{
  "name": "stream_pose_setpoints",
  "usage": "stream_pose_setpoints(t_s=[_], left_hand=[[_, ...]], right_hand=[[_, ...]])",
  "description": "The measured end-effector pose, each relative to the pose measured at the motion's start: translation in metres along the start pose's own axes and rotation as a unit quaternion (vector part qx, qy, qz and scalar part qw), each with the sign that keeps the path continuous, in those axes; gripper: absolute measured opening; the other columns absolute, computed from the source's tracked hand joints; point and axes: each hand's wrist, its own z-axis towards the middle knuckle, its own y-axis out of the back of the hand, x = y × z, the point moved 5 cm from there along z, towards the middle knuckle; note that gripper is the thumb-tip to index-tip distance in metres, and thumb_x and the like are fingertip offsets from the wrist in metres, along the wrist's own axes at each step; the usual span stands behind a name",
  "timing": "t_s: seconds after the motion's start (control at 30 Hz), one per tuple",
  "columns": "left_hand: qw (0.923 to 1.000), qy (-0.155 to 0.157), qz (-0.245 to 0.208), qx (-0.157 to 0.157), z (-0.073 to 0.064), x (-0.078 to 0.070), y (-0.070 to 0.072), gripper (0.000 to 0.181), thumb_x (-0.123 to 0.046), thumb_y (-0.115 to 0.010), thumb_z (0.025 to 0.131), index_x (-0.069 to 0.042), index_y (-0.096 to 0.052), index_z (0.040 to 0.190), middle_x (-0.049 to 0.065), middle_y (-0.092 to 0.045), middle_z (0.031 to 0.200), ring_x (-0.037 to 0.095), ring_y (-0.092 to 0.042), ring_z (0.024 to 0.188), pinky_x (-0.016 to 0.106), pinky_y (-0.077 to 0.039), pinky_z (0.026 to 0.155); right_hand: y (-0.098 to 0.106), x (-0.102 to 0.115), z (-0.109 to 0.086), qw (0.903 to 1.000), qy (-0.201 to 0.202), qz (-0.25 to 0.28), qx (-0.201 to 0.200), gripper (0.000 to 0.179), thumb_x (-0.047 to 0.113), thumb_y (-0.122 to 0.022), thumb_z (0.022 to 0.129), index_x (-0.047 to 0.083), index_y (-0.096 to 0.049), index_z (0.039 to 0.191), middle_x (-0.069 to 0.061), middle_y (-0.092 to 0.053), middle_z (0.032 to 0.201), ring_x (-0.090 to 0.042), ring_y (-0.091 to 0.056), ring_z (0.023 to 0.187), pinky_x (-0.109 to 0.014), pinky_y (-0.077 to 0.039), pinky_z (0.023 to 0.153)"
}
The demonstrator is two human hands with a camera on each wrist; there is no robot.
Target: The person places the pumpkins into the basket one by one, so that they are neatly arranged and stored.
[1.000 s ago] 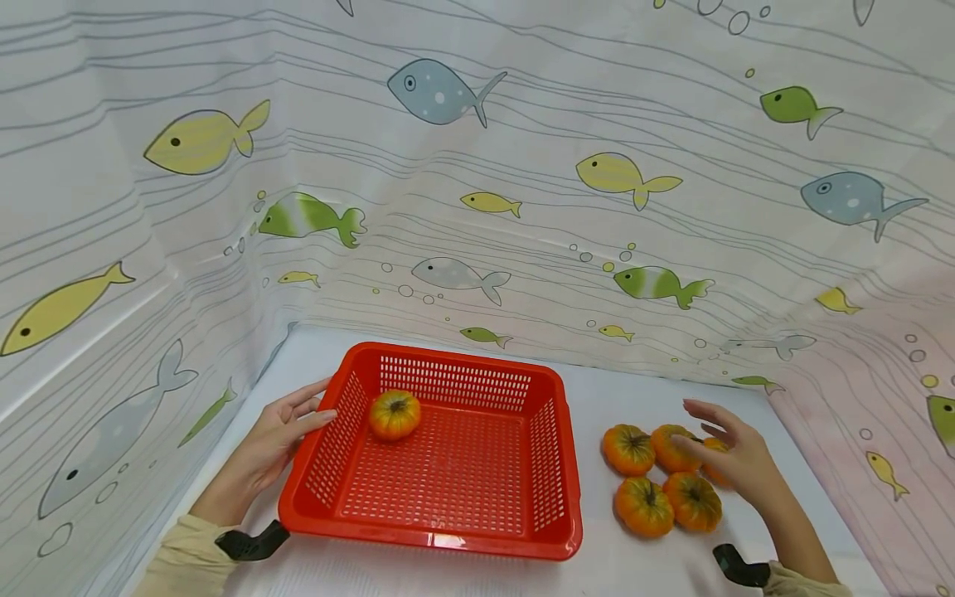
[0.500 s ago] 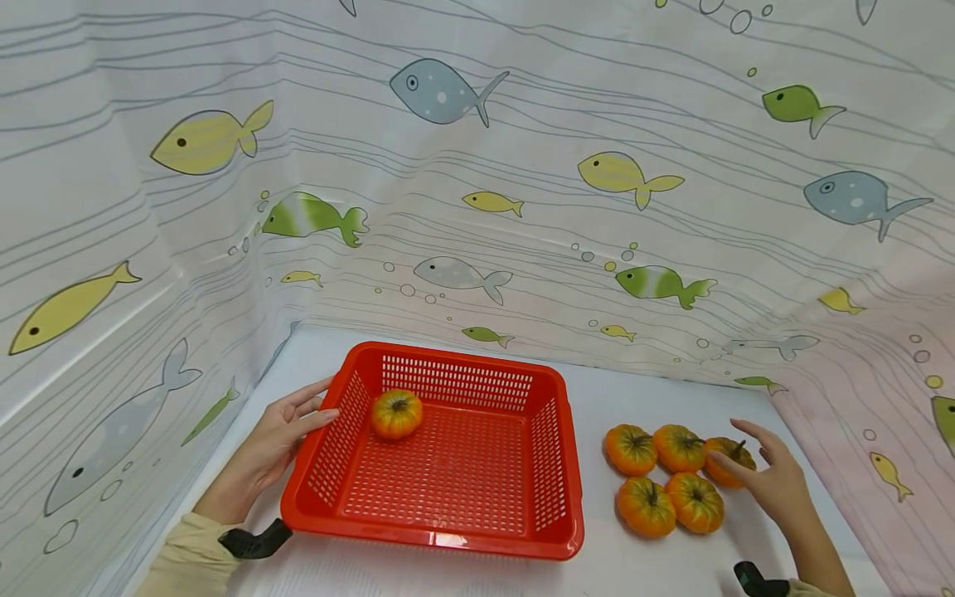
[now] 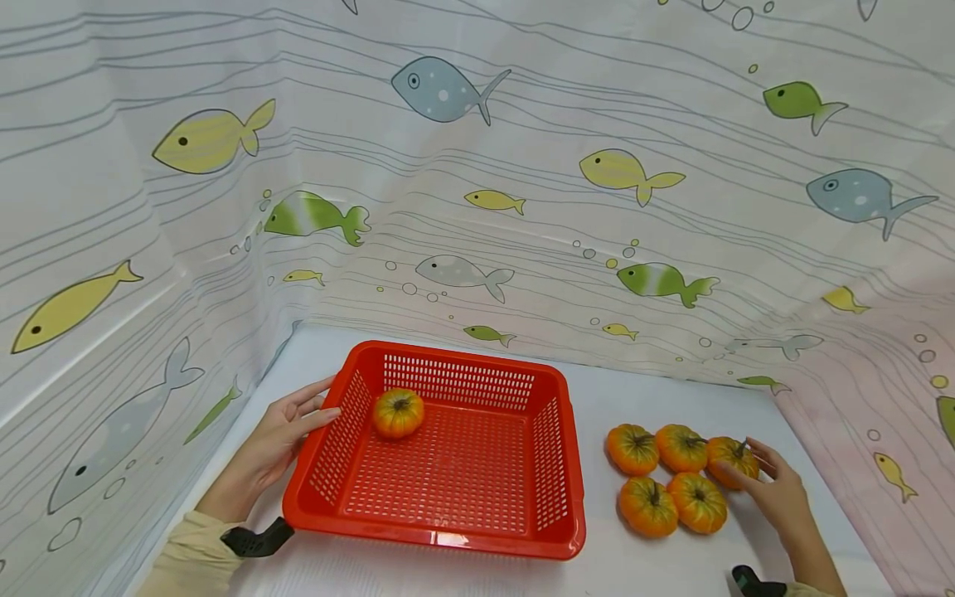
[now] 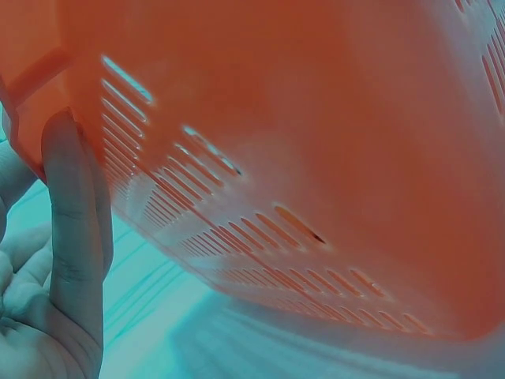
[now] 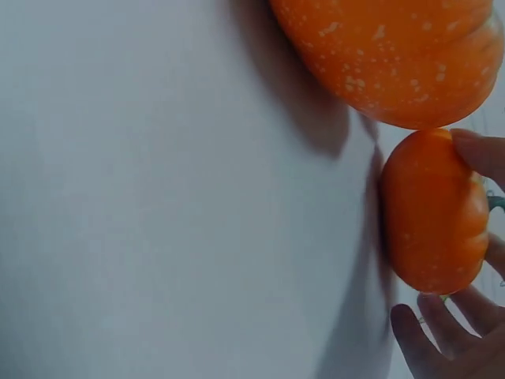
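Note:
My left hand (image 3: 272, 435) holds the left side of a red plastic basket (image 3: 448, 543), thumb over its rim and the other fingers along the outside. In the left wrist view the fingers (image 4: 75, 213) lie against the slotted basket wall (image 4: 316, 142). One small orange pumpkin (image 3: 399, 414) lies inside, near the back left corner. My right hand (image 3: 779, 489) is around the rightmost small pumpkin (image 3: 729, 460) on the table. In the right wrist view its thumb (image 5: 481, 154) touches one side of that pumpkin (image 5: 434, 213), with the other fingers curved about the opposite side.
To the right of the basket, several more small pumpkins (image 3: 646, 506) sit close together in two rows on the white table (image 3: 597, 555). A fish-patterned curtain (image 3: 522, 232) encloses the table at the back and both sides.
My right hand has moved right from above the cluster and come down around the rightmost pumpkin. My left hand keeps its hold on the basket, which stays in place.

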Motion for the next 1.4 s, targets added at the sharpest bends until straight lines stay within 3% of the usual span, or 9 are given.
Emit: stream_pose_setpoints(t_s=[0.13, 0.77, 1.4], left_hand=[[1.0, 0.0, -0.003, 0.001, -0.0001, -0.0006, -0.0003, 0.067, -0.01, -0.059, 0.105, -0.004, -0.025, 0.163, -0.003, -0.072, 0.112, 0.017, -0.076, 0.101, 0.04, -0.064, 0.086], [1.0, 0.002, 0.001, -0.001, -0.0006, -0.0016, -0.0009, 0.068, -0.01, -0.059, 0.105, -0.004, -0.025, 0.163, -0.003, -0.072, 0.111, 0.017, -0.076, 0.101, 0.041, -0.064, 0.085], [1.0, -0.007, 0.003, 0.001, -0.0008, -0.0014, -0.0007, 0.067, -0.01, -0.058, 0.105, -0.003, -0.024, 0.163, -0.003, -0.072, 0.112, 0.017, -0.076, 0.102, 0.04, -0.064, 0.086]], right_hand=[[-0.0033, -0.0036, 0.0012, 0.9995, -0.023, 0.013, 0.014, 0.105, 0.059, -0.064, 0.096, 0.006, -0.007, 0.166, -0.032, -0.009, 0.169, -0.055, -0.015, 0.153, -0.073, -0.026, 0.12], [-0.0059, -0.0108, 0.0056, 0.9986, -0.039, 0.031, 0.019, 0.107, 0.061, -0.066, 0.094, 0.009, -0.006, 0.166, -0.03, -0.004, 0.17, -0.055, -0.015, 0.152, -0.074, -0.024, 0.12], [-0.0071, -0.009, 0.0013, 0.9987, -0.032, 0.038, 0.009, 0.105, 0.06, -0.065, 0.095, 0.008, -0.009, 0.166, -0.031, -0.007, 0.169, -0.055, -0.017, 0.152, -0.074, -0.024, 0.12]])
